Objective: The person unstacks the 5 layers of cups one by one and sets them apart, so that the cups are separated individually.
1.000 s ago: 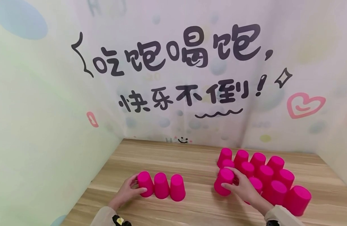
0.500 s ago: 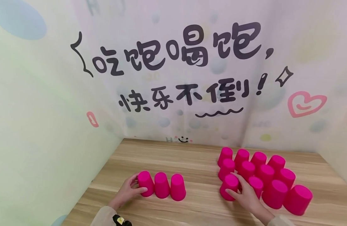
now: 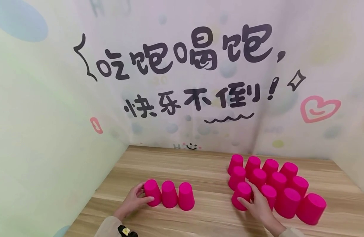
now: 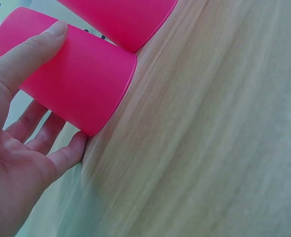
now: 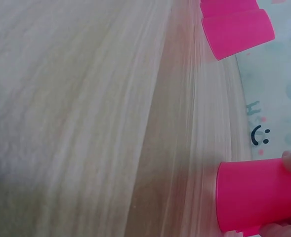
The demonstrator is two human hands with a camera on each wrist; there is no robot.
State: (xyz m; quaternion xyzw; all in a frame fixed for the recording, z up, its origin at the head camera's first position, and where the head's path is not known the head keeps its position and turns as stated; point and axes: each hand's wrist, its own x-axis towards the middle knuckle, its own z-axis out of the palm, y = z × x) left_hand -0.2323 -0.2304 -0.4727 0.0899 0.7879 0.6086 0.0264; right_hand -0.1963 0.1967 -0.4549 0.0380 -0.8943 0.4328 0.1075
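Observation:
Three pink cups stand upside down in a row on the left. My left hand (image 3: pixel 136 199) holds the leftmost pink cup (image 3: pixel 151 191), thumb across its near side and fingers behind; the left wrist view shows that cup (image 4: pixel 81 74) with its rim at the tabletop. Beside it are the middle cup (image 3: pixel 169 194) and the right-hand cup (image 3: pixel 186 196). Over on the right, my right hand (image 3: pixel 260 207) grips another upside-down pink cup (image 3: pixel 240 195) between thumb and fingers, at the front left corner of a larger group. Its rim appears to meet the table.
Several more upside-down pink cups stand close together in rows, such as a back cup (image 3: pixel 271 167) and a front right cup (image 3: pixel 312 208). The wooden table (image 3: pixel 211 210) ends at a printed cloth backdrop (image 3: pixel 182 131), with a pale wall (image 3: pixel 51 131) at left.
My right hand has moved its cup slightly right and down, from tilted to upright, uncovering the cup behind it. My left hand stays on its cup.

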